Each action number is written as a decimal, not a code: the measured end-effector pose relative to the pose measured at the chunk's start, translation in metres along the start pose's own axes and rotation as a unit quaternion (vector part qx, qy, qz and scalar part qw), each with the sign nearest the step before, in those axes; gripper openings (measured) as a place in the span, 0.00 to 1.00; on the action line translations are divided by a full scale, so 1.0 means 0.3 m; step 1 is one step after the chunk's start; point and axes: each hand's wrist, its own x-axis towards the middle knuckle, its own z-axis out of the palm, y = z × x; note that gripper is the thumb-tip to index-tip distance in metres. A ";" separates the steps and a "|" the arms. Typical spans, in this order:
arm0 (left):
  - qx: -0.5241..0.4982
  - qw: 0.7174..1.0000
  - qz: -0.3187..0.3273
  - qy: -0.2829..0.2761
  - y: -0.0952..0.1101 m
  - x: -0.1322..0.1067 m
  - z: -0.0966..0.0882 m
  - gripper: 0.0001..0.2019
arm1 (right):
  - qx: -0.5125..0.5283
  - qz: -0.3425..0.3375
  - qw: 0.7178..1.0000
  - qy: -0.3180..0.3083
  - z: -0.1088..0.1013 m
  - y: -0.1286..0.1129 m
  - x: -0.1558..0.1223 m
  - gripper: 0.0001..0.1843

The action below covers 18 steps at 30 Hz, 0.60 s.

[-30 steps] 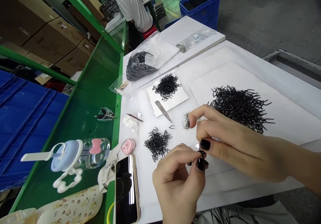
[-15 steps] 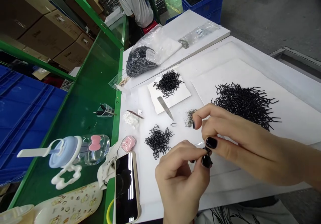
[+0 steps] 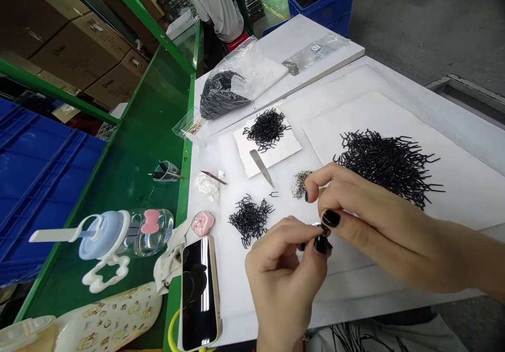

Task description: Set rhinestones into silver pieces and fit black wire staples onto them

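Observation:
My left hand [image 3: 282, 273] and my right hand [image 3: 366, 225] meet low over the white table [image 3: 355, 83], fingertips pinched together on a tiny dark part [image 3: 323, 229] that I cannot make out clearly. A big heap of black bent wire clips [image 3: 389, 163] lies just right of my right hand. A smaller heap of the clips [image 3: 249, 219] lies left of my left hand. A third heap of clips [image 3: 266, 128] rests on a white sheet farther back. Between them lie a small pile of tiny grey bits [image 3: 300, 182], metal tweezers [image 3: 261, 166] and one loose clip [image 3: 273, 194].
A clear bag of black clips [image 3: 229, 86] lies at the back. A phone [image 3: 199, 291], a clear bottle [image 3: 114, 233], a pink case [image 3: 202, 223] and a patterned pouch [image 3: 106, 323] sit on the left by the green conveyor [image 3: 134, 147]. A person in white sits far behind. Blue crates [image 3: 35, 178] stand left.
Both hands stay pinched together and have barely shifted; my left thumb has moved up slightly against the right fingertips. The view has tilted a little.

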 end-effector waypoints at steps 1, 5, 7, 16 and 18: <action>-0.002 1.000 -0.003 0.002 0.000 0.000 0.003 0.08 | -0.003 0.001 1.000 0.001 0.004 0.001 0.000 0.11; 0.005 1.000 0.009 0.003 -0.004 0.000 0.005 0.09 | -0.009 0.025 1.000 -0.001 0.017 0.009 -0.005 0.12; 0.007 1.000 0.016 -0.009 -0.009 -0.001 -0.002 0.08 | -0.008 0.031 0.999 -0.007 0.018 0.014 -0.008 0.12; -0.011 0.997 0.021 -0.073 -0.024 -0.004 -0.031 0.07 | -0.001 -0.033 0.999 0.018 0.018 0.027 -0.011 0.10; -0.014 0.997 0.017 -0.075 -0.021 -0.004 -0.029 0.06 | -0.013 -0.038 0.999 0.019 0.018 0.026 -0.011 0.09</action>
